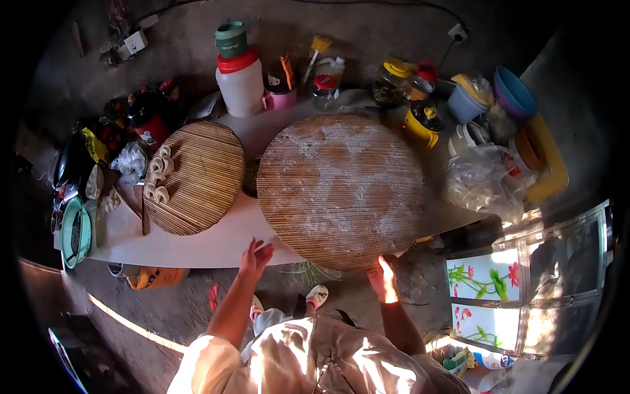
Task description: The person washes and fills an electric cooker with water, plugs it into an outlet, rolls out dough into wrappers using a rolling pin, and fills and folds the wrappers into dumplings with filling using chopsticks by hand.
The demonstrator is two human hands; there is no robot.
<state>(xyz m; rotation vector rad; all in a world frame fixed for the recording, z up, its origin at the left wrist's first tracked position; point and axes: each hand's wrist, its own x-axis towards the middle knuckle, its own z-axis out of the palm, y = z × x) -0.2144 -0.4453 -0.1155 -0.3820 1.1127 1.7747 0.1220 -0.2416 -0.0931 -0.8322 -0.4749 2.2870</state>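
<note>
A large round slatted board (341,187), dusted with white flour, lies on the pale table (177,248) and reaches over its front edge. My right hand (382,277) is at the board's lower right rim, its fingers partly hidden. Left of the board, over the table's front edge, my left hand (256,257) is open with its fingers apart and nothing in it. A smaller round slatted board (203,177) sits to the left, with several dumplings (159,172) along its left side.
Along the back stand a white container with a red lid (239,85), a pink mug (282,97), jars (392,82) and a yellow pot (422,125). Plastic bags (482,180) and basins (514,92) crowd the right. A green basin (75,233) is at the far left.
</note>
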